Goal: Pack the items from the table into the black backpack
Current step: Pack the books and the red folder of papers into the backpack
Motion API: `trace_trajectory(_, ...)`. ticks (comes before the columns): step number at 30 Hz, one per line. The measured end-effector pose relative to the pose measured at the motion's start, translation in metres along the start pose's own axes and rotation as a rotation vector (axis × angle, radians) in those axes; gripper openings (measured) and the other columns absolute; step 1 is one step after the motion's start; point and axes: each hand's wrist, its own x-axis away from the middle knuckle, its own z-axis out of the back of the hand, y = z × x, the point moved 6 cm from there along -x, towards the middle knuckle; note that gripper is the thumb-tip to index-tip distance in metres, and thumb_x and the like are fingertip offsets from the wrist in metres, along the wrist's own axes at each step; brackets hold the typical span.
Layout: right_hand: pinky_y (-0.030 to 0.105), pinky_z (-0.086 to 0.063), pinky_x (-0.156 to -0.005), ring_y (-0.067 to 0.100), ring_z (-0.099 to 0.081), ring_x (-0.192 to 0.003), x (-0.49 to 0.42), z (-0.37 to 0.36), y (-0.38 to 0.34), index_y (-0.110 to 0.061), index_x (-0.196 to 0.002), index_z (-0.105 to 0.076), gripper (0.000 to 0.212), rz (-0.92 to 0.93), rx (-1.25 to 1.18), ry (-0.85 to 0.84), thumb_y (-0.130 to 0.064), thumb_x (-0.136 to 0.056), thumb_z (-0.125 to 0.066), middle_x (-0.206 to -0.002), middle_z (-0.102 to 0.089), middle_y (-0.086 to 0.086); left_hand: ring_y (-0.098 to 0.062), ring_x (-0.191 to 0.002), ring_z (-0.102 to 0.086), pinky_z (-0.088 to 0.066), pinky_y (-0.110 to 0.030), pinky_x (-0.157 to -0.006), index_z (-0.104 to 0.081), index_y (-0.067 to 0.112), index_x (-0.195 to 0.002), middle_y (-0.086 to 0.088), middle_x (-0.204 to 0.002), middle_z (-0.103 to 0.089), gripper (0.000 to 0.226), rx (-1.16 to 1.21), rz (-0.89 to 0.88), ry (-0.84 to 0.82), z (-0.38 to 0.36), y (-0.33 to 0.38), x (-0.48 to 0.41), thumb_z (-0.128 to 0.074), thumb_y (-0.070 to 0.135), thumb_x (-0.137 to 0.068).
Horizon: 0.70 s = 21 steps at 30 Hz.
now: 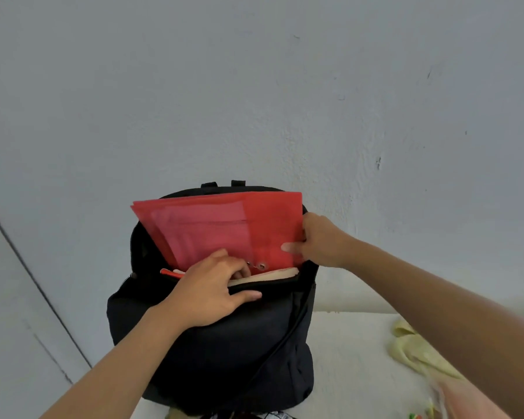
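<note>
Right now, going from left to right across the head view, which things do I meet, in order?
In order: left hand → right hand → yellow cloth. The backpack and red folder overlap the left hand, so I leave them out.

left grip (210,293) curled, right grip (321,241) pinching.

The black backpack (224,352) is matt woven cloth. The red folder (224,228) is thin translucent plastic with a soft sheen, and its 2 round fasteners (262,265) are shiny metal. The book (273,275) shows cream paper page edges. The wall (254,86) is matt painted plaster, rough and pitted. The white table (351,358) looks smooth and matt. The pale yellow rag (418,355) is soft crumpled cloth.
</note>
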Motion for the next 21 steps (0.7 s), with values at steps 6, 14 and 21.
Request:
trace_trajectory(6,0.017,-0.037,-0.058,0.008,-0.050,-0.060,0.019,-0.004,-0.010,-0.020,-0.069,-0.052,0.029,0.038,-0.009,0.257,-0.014,-0.093,-0.068,-0.068,-0.055,-0.005,-0.009,-0.112,-0.057,-0.048,-0.037,-0.097,-0.063,0.032,-0.125,0.015,-0.119,-0.063,0.037,-0.006,-0.136,-0.180,-0.009,0.017,-0.009,-0.064,0.053,-0.094)
trace_trajectory(14,0.029,-0.047,-0.076,0.020,-0.059,-0.084,0.021,-0.016,0.006,-0.008,-0.104,-0.057,0.030,-0.093,0.091,0.082,-0.020,-0.086,-0.077,-0.096,-0.060,0.005,-0.004,-0.101,-0.060,-0.052,-0.031,-0.084,-0.058,0.042,-0.123,0.023,-0.113,-0.057,0.031,0.031,-0.165,-0.088,-0.011,0.009,0.005,-0.058,0.056,-0.096)
trace_trajectory(21,0.029,-0.056,-0.079,0.017,-0.068,-0.089,0.029,-0.003,-0.007,-0.015,-0.101,-0.067,0.026,-0.027,-0.155,0.183,-0.019,-0.080,-0.083,-0.098,-0.071,0.000,-0.001,-0.106,-0.060,-0.053,-0.033,-0.092,-0.064,0.041,-0.124,0.022,-0.113,-0.064,0.044,0.026,-0.114,-0.173,-0.001,0.004,0.000,-0.059,0.068,-0.089)
